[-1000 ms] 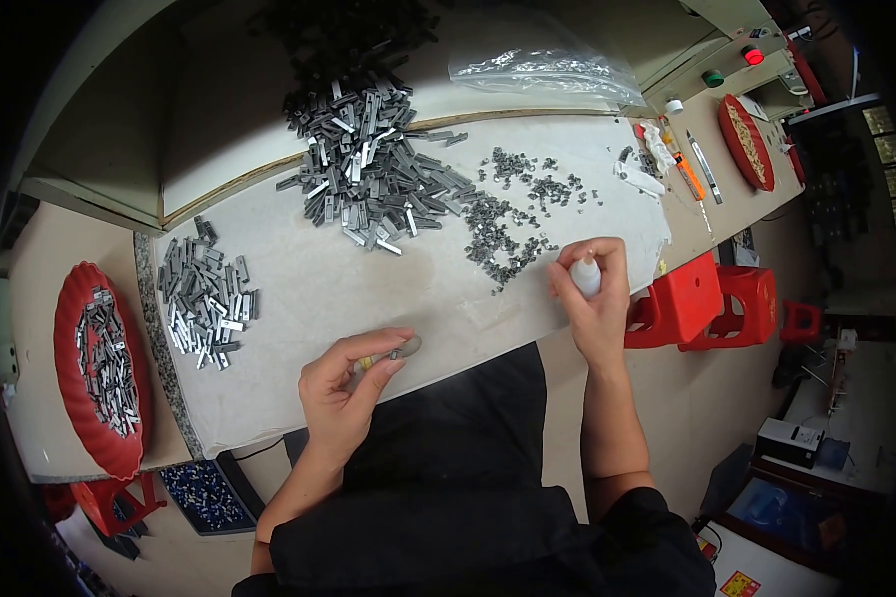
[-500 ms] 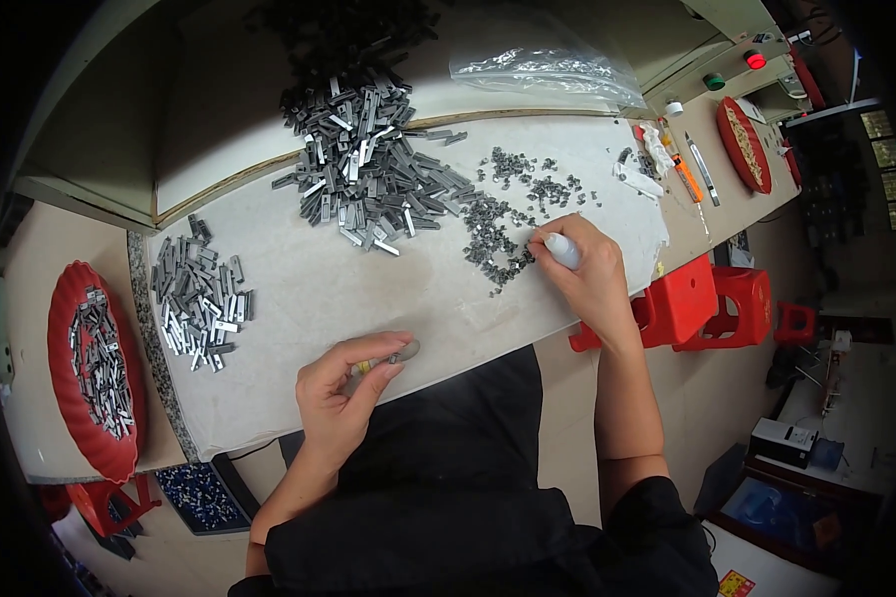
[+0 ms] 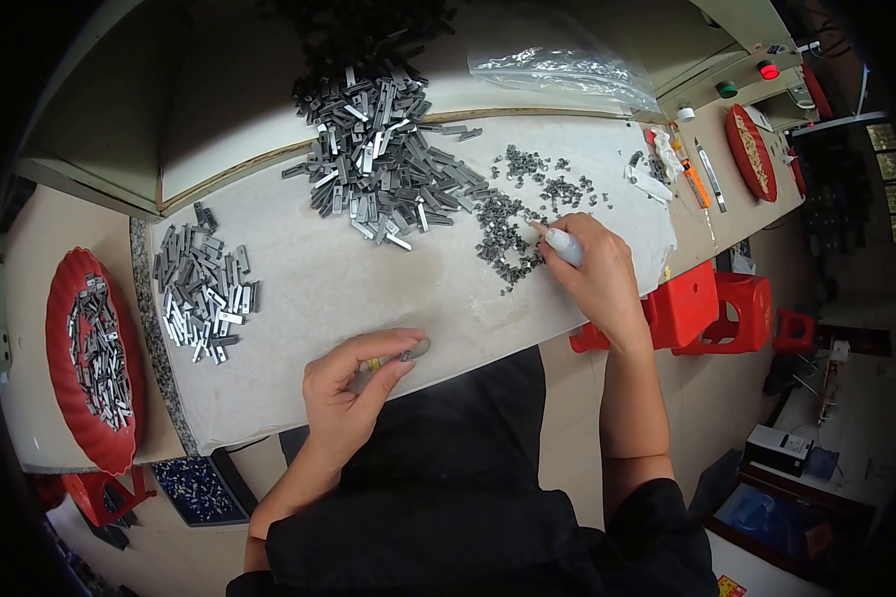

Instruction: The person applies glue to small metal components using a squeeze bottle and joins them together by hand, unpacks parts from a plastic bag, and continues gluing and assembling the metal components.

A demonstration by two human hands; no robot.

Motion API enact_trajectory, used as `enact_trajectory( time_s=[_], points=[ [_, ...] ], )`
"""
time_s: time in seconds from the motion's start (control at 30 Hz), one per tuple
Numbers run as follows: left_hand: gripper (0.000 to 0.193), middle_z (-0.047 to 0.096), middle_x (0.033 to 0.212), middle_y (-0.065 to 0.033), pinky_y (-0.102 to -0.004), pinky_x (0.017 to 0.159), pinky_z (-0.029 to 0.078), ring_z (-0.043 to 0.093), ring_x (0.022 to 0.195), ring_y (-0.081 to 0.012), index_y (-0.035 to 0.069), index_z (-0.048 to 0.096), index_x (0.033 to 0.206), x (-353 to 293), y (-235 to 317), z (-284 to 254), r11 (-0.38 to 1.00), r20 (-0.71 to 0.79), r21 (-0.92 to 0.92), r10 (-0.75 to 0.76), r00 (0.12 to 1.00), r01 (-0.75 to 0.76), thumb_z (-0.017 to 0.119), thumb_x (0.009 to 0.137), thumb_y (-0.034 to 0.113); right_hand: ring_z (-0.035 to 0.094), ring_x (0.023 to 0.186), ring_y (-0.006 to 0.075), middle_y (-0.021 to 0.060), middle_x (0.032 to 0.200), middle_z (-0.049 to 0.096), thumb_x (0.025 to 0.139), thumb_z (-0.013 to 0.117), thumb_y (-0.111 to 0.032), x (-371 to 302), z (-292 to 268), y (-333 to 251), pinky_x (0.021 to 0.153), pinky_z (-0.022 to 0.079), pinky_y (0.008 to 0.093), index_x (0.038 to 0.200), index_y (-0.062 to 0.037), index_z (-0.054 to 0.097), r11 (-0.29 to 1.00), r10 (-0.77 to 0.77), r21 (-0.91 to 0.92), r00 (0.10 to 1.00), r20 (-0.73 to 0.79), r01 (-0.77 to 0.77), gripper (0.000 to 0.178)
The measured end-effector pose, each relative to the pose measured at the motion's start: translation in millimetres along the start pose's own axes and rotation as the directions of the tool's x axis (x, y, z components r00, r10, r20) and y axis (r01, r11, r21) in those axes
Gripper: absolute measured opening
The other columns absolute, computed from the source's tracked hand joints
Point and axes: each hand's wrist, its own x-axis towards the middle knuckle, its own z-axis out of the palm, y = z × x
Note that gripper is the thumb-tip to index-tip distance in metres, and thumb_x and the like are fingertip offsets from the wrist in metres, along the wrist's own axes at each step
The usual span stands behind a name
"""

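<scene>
Near the front edge of the worktop, my left hand [image 3: 340, 390] pinches a small dark grey part [image 3: 406, 355] between thumb and index finger; a rounded grey cover is at the index fingertip. My right hand [image 3: 609, 277] is closed around a small white squeeze bottle [image 3: 565, 246], its thin tip pointing up and left. The fingertips are beside a scatter of tiny dark metal pieces [image 3: 496, 231]. Beyond them to the left lies a large heap of grey, bar-shaped metal parts [image 3: 368, 164]. A smaller group of similar bars [image 3: 201, 289] lies at the far left.
A red scalloped tray [image 3: 62, 343] with more bars stands left of the worktop. At the right lie an orange-handled tool [image 3: 695, 183], a slim pen-like tool [image 3: 710, 174] and another red tray [image 3: 735, 129]. A clear plastic bag [image 3: 567, 75] lies at the back.
The view has shifted slightly, so the worktop sits a little farther right in the picture. Both hands keep their grips and nearly the same places over the worktop.
</scene>
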Motion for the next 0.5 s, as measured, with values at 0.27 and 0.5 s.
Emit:
enact_trajectory(
  time_s=[0.27,0.5],
  points=[
    [0.015,0.063,0.091,-0.0131,-0.0267,0.077,0.046,0.060,0.087,-0.0205,-0.002,0.059,0.087,1.1,-1.4,0.7,1.000,-0.026,0.001,0.009,1.000,-0.009,0.058,0.073,-0.006,0.056,0.066,0.0313,0.0152,0.075,0.056,0.067,0.059,-0.006,2.3,1.3,1.8,0.060,0.043,0.0360,0.079,0.0012,0.055,1.000,-0.014,-0.007,1.000,0.018,0.014,0.015],
    [0.015,0.063,0.091,-0.0124,-0.0261,0.076,0.046,0.060,0.087,-0.0199,-0.002,0.059,0.087,2.2,-1.1,0.8,1.000,-0.021,0.015,0.025,0.999,-0.025,0.059,0.072,-0.007,0.055,0.066,0.0316,0.0152,0.075,0.056,0.067,0.059,-0.006,2.6,1.9,1.2,0.060,0.043,0.0360,0.079,0.0009,0.054,1.000,-0.018,0.013,1.000,-0.011,0.018,0.015]
  ],
)
